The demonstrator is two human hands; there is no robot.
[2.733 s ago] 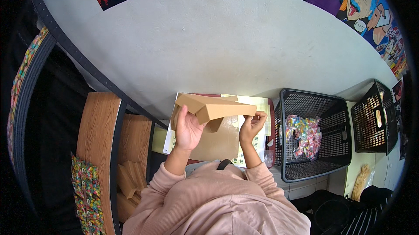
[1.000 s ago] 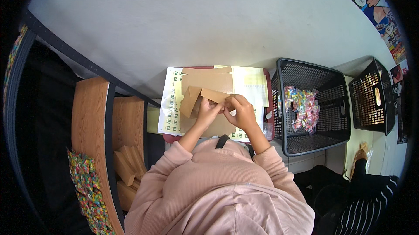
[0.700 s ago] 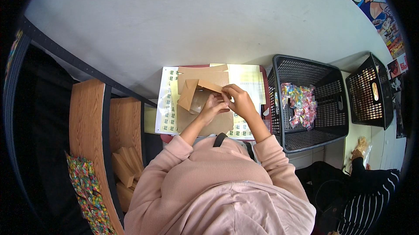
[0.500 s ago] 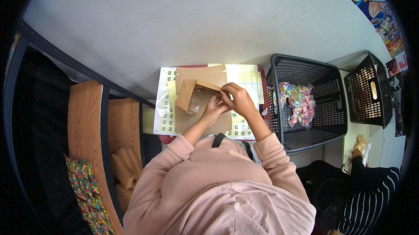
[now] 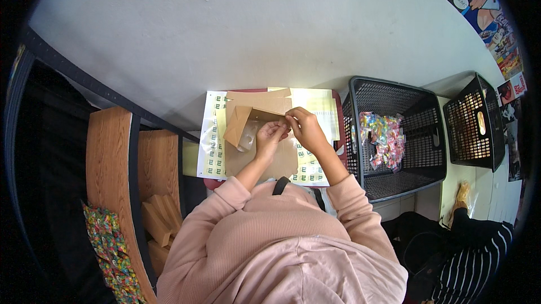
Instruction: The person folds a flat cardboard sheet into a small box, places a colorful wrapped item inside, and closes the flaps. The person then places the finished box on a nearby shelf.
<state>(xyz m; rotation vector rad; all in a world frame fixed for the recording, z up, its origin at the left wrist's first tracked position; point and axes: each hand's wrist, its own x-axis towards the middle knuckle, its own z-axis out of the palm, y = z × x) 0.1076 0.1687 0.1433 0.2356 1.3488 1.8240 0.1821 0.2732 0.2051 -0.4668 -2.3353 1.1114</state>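
Along the near edge of the red-rimmed counter [image 5: 211, 183], my 2 forearms reach in over a flat brown cardboard sheet [image 5: 239, 163], which covers the middle. My left hand [image 5: 268, 136] comes up from below, thumb and fingers drawn close together under the box's right end; I cannot tell whether that grip has hold of a flap. My right hand [image 5: 306, 128] has a narrow, nearly closed pinch on the end of the long wall. The folded brown cardboard box [image 5: 236, 126], with a clear film-like window [image 5: 246, 141], sits tilted left of the counter's centre, open toward me. Toward the left and right edges, white-and-yellow printed paper sheets [image 5: 214, 154] show beneath.

To fold this end well, I should back the wall with my left fingers, press the crease with my right thumb, keep the corner square and spare the thin film any push.
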